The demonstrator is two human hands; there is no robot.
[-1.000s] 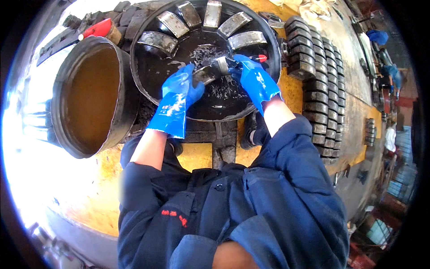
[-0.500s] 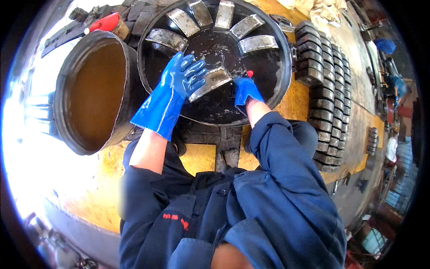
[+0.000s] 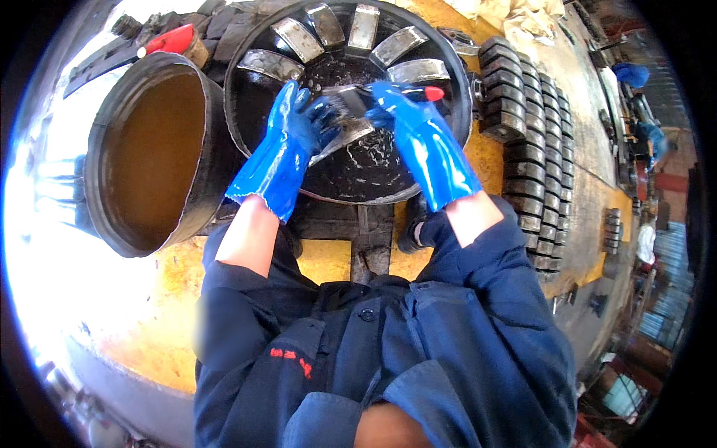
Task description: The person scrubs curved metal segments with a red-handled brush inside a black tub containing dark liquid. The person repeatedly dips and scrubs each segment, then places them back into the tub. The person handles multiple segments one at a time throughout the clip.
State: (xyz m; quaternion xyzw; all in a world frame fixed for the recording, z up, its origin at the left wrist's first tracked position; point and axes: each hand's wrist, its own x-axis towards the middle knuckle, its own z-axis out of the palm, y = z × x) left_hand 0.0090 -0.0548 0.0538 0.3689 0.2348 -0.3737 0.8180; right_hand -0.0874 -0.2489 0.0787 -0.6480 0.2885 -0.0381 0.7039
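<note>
A: In the head view, what's the left hand (image 3: 299, 127) doing?
B: It's at nine o'clock of the loose metal block (image 3: 351, 139), fingers partly spread. I can't tell whether it grips the block or merely steadies it.
A: And where is that block?
B: Near the middle of the round black pan (image 3: 336, 181), tilted, between the two gloves.
A: The right hand (image 3: 399, 106)?
B: Closed round a red-ended tool (image 3: 434, 93); the red end points to three o'clock, the rest is too blurred to name.
A: Anything else in the pan?
B: Six curved metal blocks (image 3: 364, 28), fanned inside the rim from ten o'clock to two.
A: Around it?
B: A tub (image 3: 212, 153) of brown liquid toward eight o'clock, and rows of dark blocks (image 3: 527, 164) toward four.
</note>
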